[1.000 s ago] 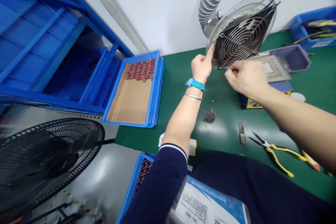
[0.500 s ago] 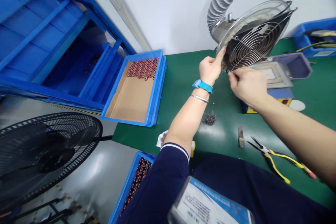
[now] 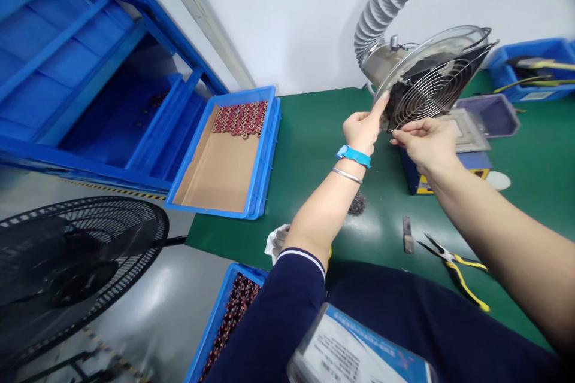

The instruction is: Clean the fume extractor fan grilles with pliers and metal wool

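Observation:
A round exhaust hood (image 3: 390,79) hangs at the end of a grey flexible duct (image 3: 380,9). Across its opening sits a black fan with a round wire guard (image 3: 426,93), tilted toward me. My left hand (image 3: 363,128) is closed on the hood's near left rim, one finger stretched along it; its other fingers are partly hidden. My right hand (image 3: 430,143) pinches at the fan's lower corner with thumb and fingertips. Whether a small part is between those fingertips, I cannot tell. Below the hands lies a small dark heap of tiny parts (image 3: 357,204) on the green table.
Long-nose pliers (image 3: 449,256) and a small metal piece (image 3: 408,234) lie near the front. A blue-and-yellow device (image 3: 413,176) and a purple bin (image 3: 492,116) stand behind my right hand. Leftward are a blue tray of ring-shaped parts (image 3: 242,116) and a floor fan (image 3: 85,269).
The far side of the hood and fan has come down a little. My right hand's fingers, more curled before, now pinch with straighter fingers at the fan's corner. The view has shifted slightly.

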Motion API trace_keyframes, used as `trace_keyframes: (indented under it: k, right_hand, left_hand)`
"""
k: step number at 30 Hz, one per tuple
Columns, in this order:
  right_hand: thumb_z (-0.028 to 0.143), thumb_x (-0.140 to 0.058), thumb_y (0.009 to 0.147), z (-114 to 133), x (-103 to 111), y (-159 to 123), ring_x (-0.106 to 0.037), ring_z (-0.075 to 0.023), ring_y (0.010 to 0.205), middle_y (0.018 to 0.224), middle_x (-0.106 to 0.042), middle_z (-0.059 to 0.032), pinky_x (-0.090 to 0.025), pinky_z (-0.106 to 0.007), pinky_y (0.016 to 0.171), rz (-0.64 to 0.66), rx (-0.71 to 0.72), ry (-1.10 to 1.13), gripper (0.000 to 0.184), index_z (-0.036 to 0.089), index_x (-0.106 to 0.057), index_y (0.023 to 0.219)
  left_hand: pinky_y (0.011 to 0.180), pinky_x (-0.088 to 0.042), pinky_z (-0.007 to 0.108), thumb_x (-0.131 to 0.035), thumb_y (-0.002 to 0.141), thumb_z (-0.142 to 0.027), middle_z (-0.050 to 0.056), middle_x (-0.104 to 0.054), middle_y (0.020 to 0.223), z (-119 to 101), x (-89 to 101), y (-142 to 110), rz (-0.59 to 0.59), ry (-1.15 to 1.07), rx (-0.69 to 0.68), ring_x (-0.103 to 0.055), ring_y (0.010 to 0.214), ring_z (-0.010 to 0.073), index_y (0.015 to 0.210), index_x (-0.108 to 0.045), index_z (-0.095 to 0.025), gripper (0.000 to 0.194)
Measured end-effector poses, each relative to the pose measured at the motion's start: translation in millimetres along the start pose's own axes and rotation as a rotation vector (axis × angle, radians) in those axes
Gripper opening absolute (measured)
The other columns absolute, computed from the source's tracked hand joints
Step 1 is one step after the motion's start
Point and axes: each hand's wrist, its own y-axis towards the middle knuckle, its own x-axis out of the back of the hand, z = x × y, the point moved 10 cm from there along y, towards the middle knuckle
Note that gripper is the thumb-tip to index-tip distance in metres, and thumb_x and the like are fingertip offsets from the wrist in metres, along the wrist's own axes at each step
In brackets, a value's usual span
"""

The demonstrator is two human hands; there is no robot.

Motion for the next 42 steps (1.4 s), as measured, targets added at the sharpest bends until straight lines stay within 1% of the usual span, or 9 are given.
trace_keyframes:
  k: [4, 10, 15, 23, 27, 31, 34, 39, 42]
  right_hand:
    - [-0.001, -0.071, 0.073, -6.5, -3.8, -1.0, -0.060, -0.0109, 0.060, 0.063, -0.059, -0.0022, -0.045, -0.017, 0.053, -0.033, -0.017, 0.100, 0.021, 0.013, -0.056, 0.069]
    - [-0.002, -0.066, 0.078, -30.3, -10.4, -7.8, -0.064, -0.0115, 0.066, 0.065, -0.060, -0.0012, -0.054, -0.016, 0.056, -0.077, -0.238, 0.384, 0.022, 0.014, -0.054, 0.068]
    - [-0.001, -0.065, 0.080, -32.2, -17.8, -8.3, -0.063, -0.0078, 0.064, 0.068, -0.061, -0.0028, -0.051, -0.010, 0.052, -0.028, -0.291, 0.471, 0.022, 0.013, -0.055, 0.068]
    - [0.000, -0.065, 0.079, -28.3, -18.6, -6.3, -0.062, -0.0083, 0.063, 0.068, -0.062, -0.0035, -0.052, -0.013, 0.055, -0.022, -0.273, 0.491, 0.022, 0.014, -0.057, 0.065]
    - [0.000, -0.066, 0.078, -31.3, -17.4, -4.1, -0.062, -0.0086, 0.064, 0.069, -0.064, -0.0045, -0.052, -0.013, 0.056, -0.028, -0.270, 0.465, 0.019, 0.012, -0.059, 0.065]
    - [0.001, -0.069, 0.075, -33.1, -15.8, -3.0, -0.062, -0.0099, 0.064, 0.068, -0.064, -0.0029, -0.055, -0.017, 0.060, -0.029, -0.251, 0.421, 0.019, 0.014, -0.060, 0.065]
    - [0.002, -0.071, 0.075, -33.0, -16.3, -2.2, -0.061, -0.0108, 0.062, 0.067, -0.064, -0.0023, -0.057, -0.021, 0.063, -0.025, -0.244, 0.386, 0.021, 0.015, -0.060, 0.063]
    - [0.002, -0.072, 0.075, -32.2, -14.1, 0.1, -0.061, -0.0111, 0.060, 0.067, -0.064, -0.0024, -0.057, -0.023, 0.063, -0.032, -0.236, 0.366, 0.022, 0.016, -0.061, 0.061]
    - [0.003, -0.072, 0.075, -33.3, -12.5, -1.3, -0.062, -0.0113, 0.062, 0.067, -0.064, -0.0032, -0.055, -0.021, 0.060, -0.029, -0.225, 0.353, 0.019, 0.015, -0.064, 0.063]
  left_hand:
    - [0.075, -0.054, 0.035, -0.074, 0.077, -0.045, -0.002, -0.054, 0.066, -1.6, 5.7, -17.1, -0.135, -0.052, 0.091, -0.062, 0.073, 0.0101, 0.067, -0.043, -0.016, 0.044]
    - [0.081, -0.052, 0.032, -0.072, 0.081, -0.022, -0.003, -0.056, 0.068, 6.2, 2.6, -17.7, -0.069, -0.183, 0.109, -0.061, 0.073, 0.0077, 0.069, -0.048, -0.014, 0.028]
    - [0.080, -0.051, 0.027, -0.062, 0.077, 0.001, -0.005, -0.055, 0.069, 7.4, 3.2, -12.6, -0.052, -0.146, 0.062, -0.056, 0.065, 0.0038, 0.077, -0.052, -0.014, 0.019]
    - [0.076, -0.055, 0.026, -0.064, 0.077, -0.006, -0.004, -0.055, 0.068, 20.8, 10.7, -16.6, -0.191, -0.110, 0.088, -0.058, 0.065, 0.0058, 0.078, -0.050, -0.015, 0.017]
    - [0.072, -0.057, 0.031, -0.060, 0.082, -0.016, -0.001, -0.056, 0.068, 30.6, 13.0, -22.8, -0.140, -0.048, 0.170, -0.061, 0.063, 0.0090, 0.074, -0.049, -0.015, 0.014]
    - [0.072, -0.056, 0.031, -0.059, 0.080, -0.015, -0.001, -0.057, 0.070, 28.2, 18.0, -21.4, -0.087, 0.010, 0.145, -0.064, 0.065, 0.0109, 0.077, -0.049, -0.016, 0.011]
    - [0.072, -0.054, 0.029, -0.058, 0.079, -0.014, -0.001, -0.061, 0.071, 17.7, 22.1, -15.3, -0.044, 0.172, 0.026, -0.064, 0.069, 0.0118, 0.075, -0.054, -0.017, 0.007]
    - [0.078, -0.047, 0.026, -0.062, 0.080, -0.020, 0.000, -0.064, 0.073, -23.1, 9.8, -25.0, 0.137, 0.641, -0.484, -0.058, 0.071, 0.0120, 0.070, -0.061, -0.021, 0.009]
    - [0.072, -0.043, 0.026, -0.059, 0.085, -0.030, -0.001, -0.059, 0.066, -21.8, 3.7, -34.0, 0.264, 0.781, -0.571, -0.052, 0.063, 0.0124, 0.068, -0.057, -0.022, 0.019]
